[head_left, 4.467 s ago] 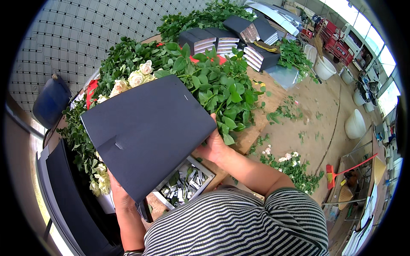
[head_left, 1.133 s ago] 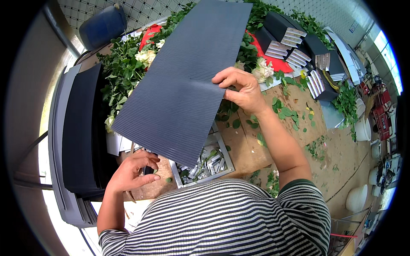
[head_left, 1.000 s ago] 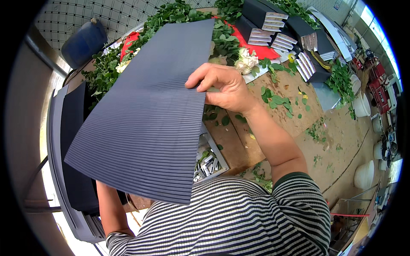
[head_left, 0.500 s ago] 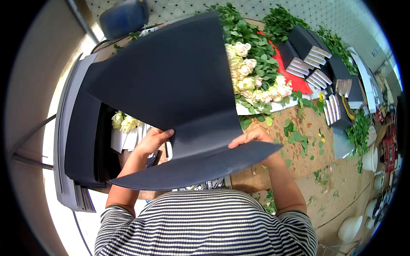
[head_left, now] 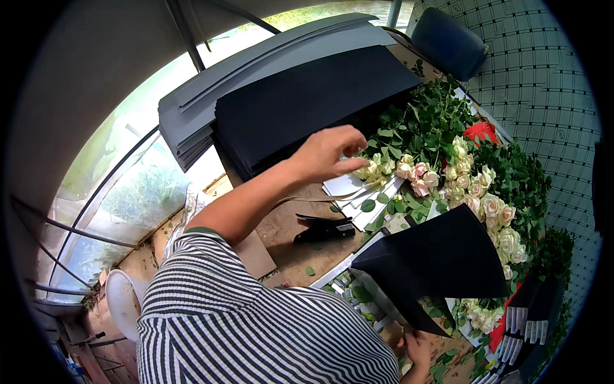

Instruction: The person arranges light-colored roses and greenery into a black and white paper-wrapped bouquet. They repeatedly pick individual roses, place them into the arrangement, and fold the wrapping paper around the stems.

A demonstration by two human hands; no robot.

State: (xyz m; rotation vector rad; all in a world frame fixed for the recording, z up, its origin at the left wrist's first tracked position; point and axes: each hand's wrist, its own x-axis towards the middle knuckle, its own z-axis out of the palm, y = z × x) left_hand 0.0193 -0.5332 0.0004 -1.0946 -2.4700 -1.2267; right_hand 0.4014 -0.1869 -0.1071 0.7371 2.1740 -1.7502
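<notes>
My left hand (head_left: 327, 155) reaches out over the table, fingers bent, with a gap between thumb and forefinger and nothing visible in it. Its fingertips are close to pale cream roses (head_left: 378, 168) and white card strips (head_left: 364, 201); whether they touch cannot be told. Low in the view, my right hand (head_left: 417, 349) grips the lower edge of a folded black sheet (head_left: 441, 256). Part of that hand is hidden behind my striped top. On the table, left of the sheet, lies a black stapler (head_left: 325, 229).
A stack of black sheets (head_left: 313, 96) and grey sheets (head_left: 192, 102) lies at the far left. Cream and pink roses (head_left: 492, 208) with leafy stems cover the right side. Black-wrapped bundles (head_left: 531, 307) lie at lower right; a blue canister (head_left: 448, 43) stands behind; a white bucket (head_left: 125, 304) is lower left.
The view has swung left. My left hand has let go of the black sheet and moved out beside the roses, while my right hand keeps hold of the sheet.
</notes>
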